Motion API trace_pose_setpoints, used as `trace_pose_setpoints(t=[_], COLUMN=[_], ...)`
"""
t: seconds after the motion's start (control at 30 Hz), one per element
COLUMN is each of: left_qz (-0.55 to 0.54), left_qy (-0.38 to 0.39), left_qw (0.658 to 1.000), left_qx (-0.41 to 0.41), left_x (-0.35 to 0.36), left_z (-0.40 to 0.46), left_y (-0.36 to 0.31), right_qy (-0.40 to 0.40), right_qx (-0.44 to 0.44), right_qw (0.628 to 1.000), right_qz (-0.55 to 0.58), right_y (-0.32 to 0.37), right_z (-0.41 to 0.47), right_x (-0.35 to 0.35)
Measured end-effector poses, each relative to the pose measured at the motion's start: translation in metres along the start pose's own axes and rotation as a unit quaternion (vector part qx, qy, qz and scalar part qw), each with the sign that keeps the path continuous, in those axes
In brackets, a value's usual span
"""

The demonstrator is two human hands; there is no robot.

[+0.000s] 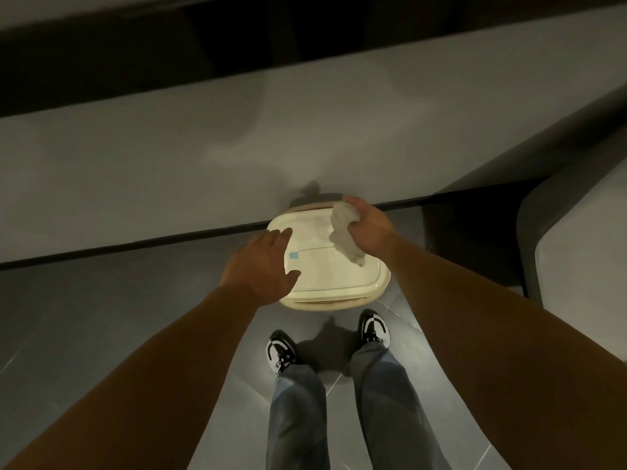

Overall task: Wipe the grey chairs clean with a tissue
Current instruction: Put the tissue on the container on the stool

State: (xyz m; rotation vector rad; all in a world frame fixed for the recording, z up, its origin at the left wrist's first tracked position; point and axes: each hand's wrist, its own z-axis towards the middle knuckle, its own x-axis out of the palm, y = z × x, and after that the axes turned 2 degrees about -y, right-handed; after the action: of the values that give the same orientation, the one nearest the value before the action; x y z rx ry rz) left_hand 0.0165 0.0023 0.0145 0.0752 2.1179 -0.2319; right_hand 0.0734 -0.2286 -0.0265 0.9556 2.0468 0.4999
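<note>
Right hand point(368, 228) grips crumpled tissue point(344, 232); left hand point(263, 262) spread, covering bin lid point(336, 269) edge.

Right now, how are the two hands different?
The right hand is curled shut around a crumpled white tissue; the left hand is open with fingers spread and holds nothing. The left hand lies flat at the near left edge of the cream lidded bin; the right hand is over its far right side, letting the tissue hang down onto the lid. Both reach out over the same bin.
</note>
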Motion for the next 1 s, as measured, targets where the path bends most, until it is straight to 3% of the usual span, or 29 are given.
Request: trace_pose_setpoints(t=[0.4, 0.8, 1.0], left_qz=[0.043, 0.069, 0.081], left_qy=[-0.008, -0.018, -0.009], left_qw=[0.999, 0.996, 0.996], left_qx=[0.012, 0.047, 0.041], left_x=[0.043, 0.034, 0.026], left_z=[0.075, 0.095, 0.090], left_y=[-0.011, -0.031, -0.028], right_qy=[-0.071, -0.084, -0.035], right_qx=[0.056, 0.066, 0.047], right_qw=[0.987, 0.985, 0.978], right_qz=[-0.131, -0.135, -0.198], right_y=[-0.102, -0.109, -0.105], right_z=[0.057, 0.077, 0.069], right_x=[0.000, 0.011, 0.011])
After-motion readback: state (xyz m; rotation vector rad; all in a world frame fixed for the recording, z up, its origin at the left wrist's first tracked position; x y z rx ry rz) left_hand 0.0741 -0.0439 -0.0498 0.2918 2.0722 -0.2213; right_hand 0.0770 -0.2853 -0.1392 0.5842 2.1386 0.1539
